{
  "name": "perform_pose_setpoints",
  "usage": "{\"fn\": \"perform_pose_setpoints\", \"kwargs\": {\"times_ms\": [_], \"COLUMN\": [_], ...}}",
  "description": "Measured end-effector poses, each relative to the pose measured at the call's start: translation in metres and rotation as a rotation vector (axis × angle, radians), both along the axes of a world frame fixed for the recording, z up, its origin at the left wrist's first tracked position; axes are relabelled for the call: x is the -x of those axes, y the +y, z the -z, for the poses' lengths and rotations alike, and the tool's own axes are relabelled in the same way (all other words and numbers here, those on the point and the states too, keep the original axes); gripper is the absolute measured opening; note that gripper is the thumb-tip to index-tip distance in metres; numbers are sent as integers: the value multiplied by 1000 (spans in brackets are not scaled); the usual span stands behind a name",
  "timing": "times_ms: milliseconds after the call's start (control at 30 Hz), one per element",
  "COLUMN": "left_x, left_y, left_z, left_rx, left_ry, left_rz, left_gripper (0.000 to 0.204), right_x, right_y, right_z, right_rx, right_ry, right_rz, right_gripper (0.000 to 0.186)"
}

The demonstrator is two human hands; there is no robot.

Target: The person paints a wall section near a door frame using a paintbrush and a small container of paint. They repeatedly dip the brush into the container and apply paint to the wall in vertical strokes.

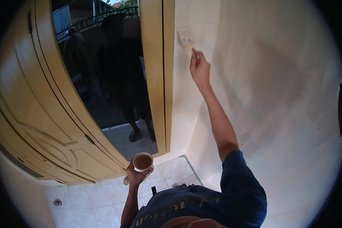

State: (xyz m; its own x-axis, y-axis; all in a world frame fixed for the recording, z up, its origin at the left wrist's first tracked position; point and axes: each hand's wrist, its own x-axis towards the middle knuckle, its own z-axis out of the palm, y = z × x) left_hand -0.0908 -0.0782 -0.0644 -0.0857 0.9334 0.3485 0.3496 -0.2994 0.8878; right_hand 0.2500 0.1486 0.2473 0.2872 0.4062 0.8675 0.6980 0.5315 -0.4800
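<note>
My right hand [200, 69], raised at arm's length, is closed round the handle of a flat paintbrush [186, 38]. The bristles of the brush lie against, or very close to, the narrow strip of pale wall [186, 95] beside the yellow-brown window frame [154, 76]. Low down in front of me, my left hand [136, 174] grips a round cup [143, 161] from its side. A brownish liquid fills part of that cup, seen from above.
A yellow-brown panelled door [34, 98] stands on the left, with a dark reflective glass pane [110, 76] beside it. The wide wall [277, 114] on the right looks patchy. Pale tiles [102, 193] cover the floor; a small reddish object [57, 202] lies at the lower left.
</note>
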Motion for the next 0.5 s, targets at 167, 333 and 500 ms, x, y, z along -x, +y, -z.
{"fn": "perform_pose_setpoints", "kwargs": {"times_ms": [167, 333, 500], "left_x": [-8, -10, -11], "left_y": [1, 3, 10], "left_z": [-12, -13, -9], "left_rx": [5, 20, 8], "left_ry": [-42, -7, -10], "left_rz": [21, 71, 98], "left_gripper": [78, 78, 79], "right_x": [-1, 3, 8], "right_y": [-12, -2, -24], "right_z": [148, 282, 362], "right_rx": [185, 57, 359], "right_ry": [83, 31, 56], "right_rz": [-34, -24, -47], "right_gripper": [27, 21, 21]}}
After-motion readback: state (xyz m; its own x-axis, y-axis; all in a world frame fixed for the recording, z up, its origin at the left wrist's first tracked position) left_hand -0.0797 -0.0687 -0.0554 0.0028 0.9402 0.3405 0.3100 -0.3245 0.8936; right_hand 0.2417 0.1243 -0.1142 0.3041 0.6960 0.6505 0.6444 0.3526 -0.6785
